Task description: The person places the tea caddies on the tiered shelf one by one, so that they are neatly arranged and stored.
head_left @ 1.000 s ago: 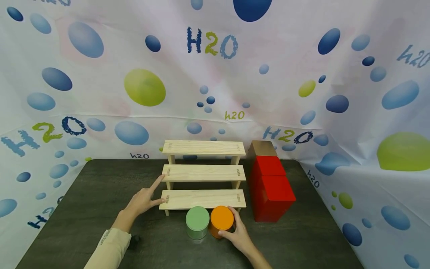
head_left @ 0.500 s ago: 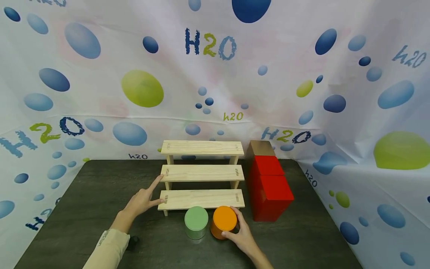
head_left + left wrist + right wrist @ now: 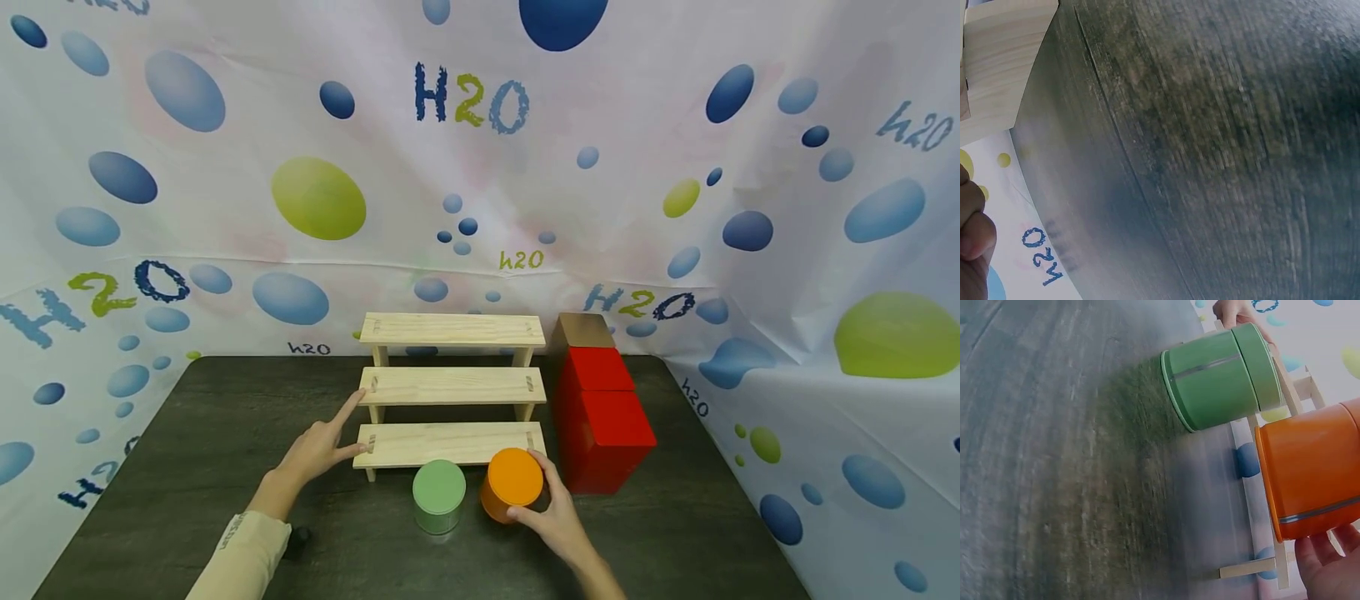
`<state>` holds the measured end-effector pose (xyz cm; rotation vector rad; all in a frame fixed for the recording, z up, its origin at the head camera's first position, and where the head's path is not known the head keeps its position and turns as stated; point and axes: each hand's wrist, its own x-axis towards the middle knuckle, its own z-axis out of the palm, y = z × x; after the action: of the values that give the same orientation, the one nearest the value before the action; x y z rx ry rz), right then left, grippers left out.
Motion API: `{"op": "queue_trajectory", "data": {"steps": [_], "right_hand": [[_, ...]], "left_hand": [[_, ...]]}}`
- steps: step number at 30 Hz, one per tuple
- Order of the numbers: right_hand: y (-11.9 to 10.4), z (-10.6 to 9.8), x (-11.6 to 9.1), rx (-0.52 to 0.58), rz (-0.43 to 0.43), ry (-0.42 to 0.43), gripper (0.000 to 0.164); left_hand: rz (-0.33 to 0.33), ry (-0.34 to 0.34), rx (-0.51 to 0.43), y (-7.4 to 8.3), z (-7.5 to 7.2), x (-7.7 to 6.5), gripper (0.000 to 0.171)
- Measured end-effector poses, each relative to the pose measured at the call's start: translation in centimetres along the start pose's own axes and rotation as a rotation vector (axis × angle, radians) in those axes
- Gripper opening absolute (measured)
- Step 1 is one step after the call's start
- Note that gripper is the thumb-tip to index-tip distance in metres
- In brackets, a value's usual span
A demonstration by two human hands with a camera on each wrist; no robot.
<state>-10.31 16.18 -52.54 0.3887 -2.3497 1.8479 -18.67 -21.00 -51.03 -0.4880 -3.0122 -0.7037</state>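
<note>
My right hand grips an orange canister with a lid, thumb on its near side and fingers around its right. The orange canister overlaps the front edge of the lowest step of a three-tier wooden shelf in the head view. A similar green canister stands upright to its left, with a gap between them. At the shelf's left end, my left hand touches the middle step with a straight index finger and the lowest step with the thumb. Its other fingers look curled in the left wrist view.
Right of the shelf stand two red boxes in a row, with a brown box behind them. A dark wood-grain tabletop carries everything. White sheeting with blue and green spots hangs behind and along the sides.
My right hand has moved the orange canister right, away from the green one, and slightly towards the shelf. The left hand stays in place on the shelf.
</note>
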Motion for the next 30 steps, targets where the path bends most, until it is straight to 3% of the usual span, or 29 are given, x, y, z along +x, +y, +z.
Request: {"op": "queue_trajectory", "data": {"steps": [10, 20, 30], "right_hand": [[-0.6, -0.4, 0.8, 0.009, -0.059, 0.024, 0.076], [-0.9, -0.4, 1.6, -0.025, -0.027, 0.068, 0.077], [-0.9, -0.4, 2.3, 0.015, 0.044, 0.097, 0.079]], "left_hand": [[0.007, -0.010, -0.012, -0.1, 0.0, 0.3, 0.093], [0.006, -0.009, -0.008, -0.2, -0.1, 0.4, 0.093], [0.008, -0.008, -0.007, -0.1, 0.0, 0.3, 0.092]]}}
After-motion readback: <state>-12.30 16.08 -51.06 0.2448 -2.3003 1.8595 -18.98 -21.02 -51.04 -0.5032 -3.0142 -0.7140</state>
